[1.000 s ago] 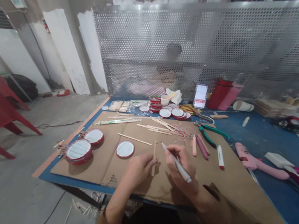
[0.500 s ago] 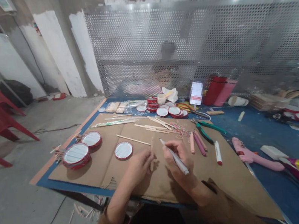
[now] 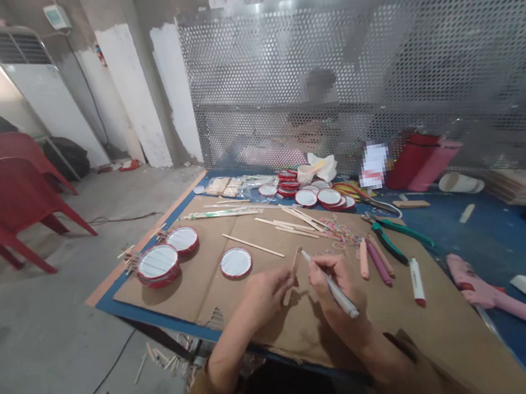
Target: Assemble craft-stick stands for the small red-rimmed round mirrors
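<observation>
The left hand (image 3: pixel 268 290) pinches a thin wooden craft stick (image 3: pixel 297 261) between thumb and fingertips, above a brown cardboard sheet (image 3: pixel 448 341) on the blue surface (image 3: pixel 448 220). The stick runs at a slant through those fingers, its longer upper part leaning up and toward the right hand (image 3: pixel 331 300), its flat lower end showing beneath the grip. The right hand's fingers are closed around a grey-white marker (image 3: pixel 345 301) in a writing grip, with the barrel's back end slanting down toward the wearer. The marker's tip sits right beside the stick's upper end (whether the two touch, I cannot tell). Left of the hands lies a white disc with a red rim (image 3: pixel 236 263), and one loose stick (image 3: pixel 254 245) rests on the cardboard just beyond it. Right of the marker are pink and purple cylinders (image 3: pixel 380 261), green-handled pliers (image 3: pixel 390 246) and a white marker with a red cap (image 3: pixel 416 279).
</observation>
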